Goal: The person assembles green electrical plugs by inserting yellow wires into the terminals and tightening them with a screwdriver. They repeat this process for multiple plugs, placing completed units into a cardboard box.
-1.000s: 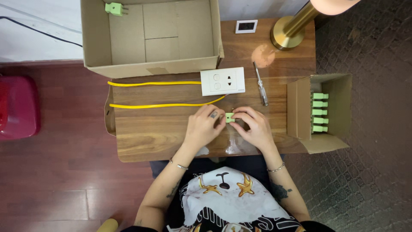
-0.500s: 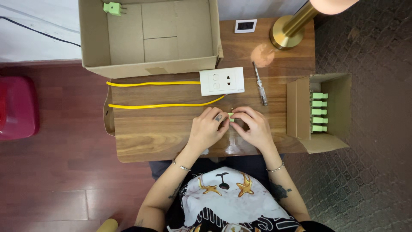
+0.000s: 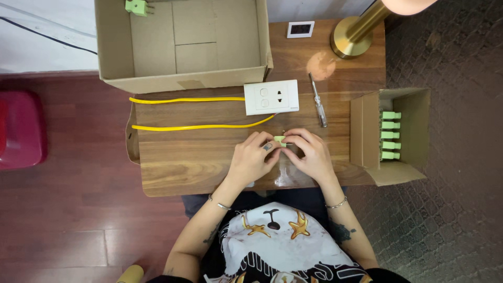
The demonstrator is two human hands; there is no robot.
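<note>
Both my hands meet over the front middle of the wooden table (image 3: 173, 167). My left hand (image 3: 250, 160) and my right hand (image 3: 310, 154) pinch a small light-green plug (image 3: 281, 140) between their fingertips. Just above the hands lies a white wall socket plate (image 3: 271, 97) with two yellow wires (image 3: 194, 126) running left from it. A screwdriver (image 3: 317, 99) with a clear handle lies to the right of the plate. Most of the green plug is hidden by my fingers.
A large open cardboard box (image 3: 181, 44) at the back holds one green plug (image 3: 136, 6). A small open box (image 3: 390, 135) on the right holds several green plugs. A brass lamp base (image 3: 350, 41) and a small white square device (image 3: 300, 29) stand at the back. A red stool (image 3: 21, 128) is on the floor, left.
My hands stay together on the green plug, with only slight finger shifts. Nothing else on the table has moved.
</note>
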